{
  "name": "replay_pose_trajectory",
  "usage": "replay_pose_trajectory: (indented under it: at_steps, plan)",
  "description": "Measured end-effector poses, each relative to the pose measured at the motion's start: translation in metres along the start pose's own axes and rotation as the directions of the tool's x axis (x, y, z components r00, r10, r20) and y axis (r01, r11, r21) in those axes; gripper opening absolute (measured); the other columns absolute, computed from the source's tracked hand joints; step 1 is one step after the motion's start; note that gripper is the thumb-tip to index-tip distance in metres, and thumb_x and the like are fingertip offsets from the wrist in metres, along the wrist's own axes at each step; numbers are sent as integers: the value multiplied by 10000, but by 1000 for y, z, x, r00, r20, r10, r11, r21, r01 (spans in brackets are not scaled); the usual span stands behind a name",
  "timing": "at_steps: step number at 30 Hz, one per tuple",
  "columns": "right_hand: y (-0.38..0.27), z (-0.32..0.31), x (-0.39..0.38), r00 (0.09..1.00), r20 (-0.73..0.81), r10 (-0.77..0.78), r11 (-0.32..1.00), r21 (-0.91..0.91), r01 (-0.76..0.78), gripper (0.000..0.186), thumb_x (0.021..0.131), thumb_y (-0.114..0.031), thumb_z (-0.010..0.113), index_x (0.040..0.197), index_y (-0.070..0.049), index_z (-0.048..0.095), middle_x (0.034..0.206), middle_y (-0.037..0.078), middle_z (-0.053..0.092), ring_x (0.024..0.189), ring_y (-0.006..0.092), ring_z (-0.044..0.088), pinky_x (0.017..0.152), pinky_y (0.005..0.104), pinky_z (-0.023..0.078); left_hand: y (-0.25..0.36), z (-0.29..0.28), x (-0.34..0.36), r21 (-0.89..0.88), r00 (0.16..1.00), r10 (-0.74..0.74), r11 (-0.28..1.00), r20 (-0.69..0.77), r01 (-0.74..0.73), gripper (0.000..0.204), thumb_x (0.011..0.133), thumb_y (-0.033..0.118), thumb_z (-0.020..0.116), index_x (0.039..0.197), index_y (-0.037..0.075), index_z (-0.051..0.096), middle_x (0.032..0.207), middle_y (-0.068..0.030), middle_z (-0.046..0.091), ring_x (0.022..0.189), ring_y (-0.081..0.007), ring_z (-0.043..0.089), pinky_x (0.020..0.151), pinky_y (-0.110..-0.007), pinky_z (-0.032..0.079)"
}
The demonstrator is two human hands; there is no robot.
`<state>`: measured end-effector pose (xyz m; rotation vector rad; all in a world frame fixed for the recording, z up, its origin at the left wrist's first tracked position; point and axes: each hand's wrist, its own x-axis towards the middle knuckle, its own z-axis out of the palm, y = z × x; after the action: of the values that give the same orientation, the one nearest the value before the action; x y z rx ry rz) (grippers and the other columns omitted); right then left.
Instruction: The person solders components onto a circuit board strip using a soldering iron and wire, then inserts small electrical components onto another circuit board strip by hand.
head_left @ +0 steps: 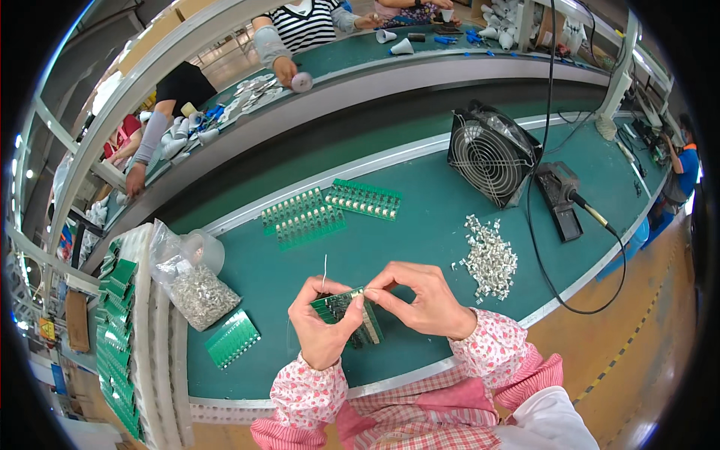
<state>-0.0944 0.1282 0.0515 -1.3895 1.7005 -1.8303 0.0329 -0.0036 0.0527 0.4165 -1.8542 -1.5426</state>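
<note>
My left hand (328, 321) is closed around a green circuit board (369, 328), holding it tilted above the near part of the bench, with its thumb along the face. Dark components and a row of pale connectors show on the board. My right hand (424, 301) pinches with thumb and forefinger at the board's upper corner; whatever sits between those fingertips is too small to make out. A thin pale wire (325, 271) sticks up beside my left fingers. To the right lies a loose pile of small white-and-metal connectors (489, 259).
Beyond my hands lie populated green board panels (364, 200). At left are another board (232, 339), a clear bag of small metal parts (199, 289) and boards stacked on white racks (116, 341). A black fan (491, 156) and a soldering iron (591, 210) stand right. Co-workers sit across.
</note>
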Motion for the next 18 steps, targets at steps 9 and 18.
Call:
replay_pose_trajectory:
  at_steps: [9,18]
  plan:
    - [7,8,-4,998,-68,-14,999,30,16,99,916,-78,704,949,10,674,842,98,675,764,197,684,685,316,533,-12,-9,0,-423,937,-266,839,227,341,255,785,59,808,940,14,610,909,-47,660,821,-103,620,744,-262,511]
    - [13,-67,-46,967,-181,-176,471,-879,-79,298,787,-153,798,1066,-85,717,922,67,674,960,283,611,884,404,463,-40,5,-12,-430,866,-379,757,325,493,169,834,15,780,971,20,681,897,-61,706,812,-157,688,768,-318,560]
